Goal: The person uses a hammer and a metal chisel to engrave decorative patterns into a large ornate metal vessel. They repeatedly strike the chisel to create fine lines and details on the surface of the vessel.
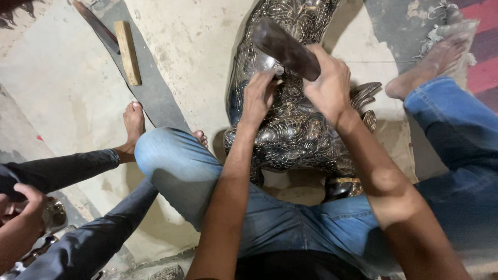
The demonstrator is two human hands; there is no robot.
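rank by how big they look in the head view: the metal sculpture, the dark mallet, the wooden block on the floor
1. metal sculpture, by far the largest
2. dark mallet in the right hand
3. wooden block

Mallet and block look close; the mallet is nearer the camera, so that order is unsure.

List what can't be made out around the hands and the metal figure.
- Head view: what the left hand pinches against the embossed metal figure is covered by its fingers.
- The dark mallet in the right hand is motion-blurred; its grip is hidden in the fist.
- The figure's top is cut off by the upper edge.
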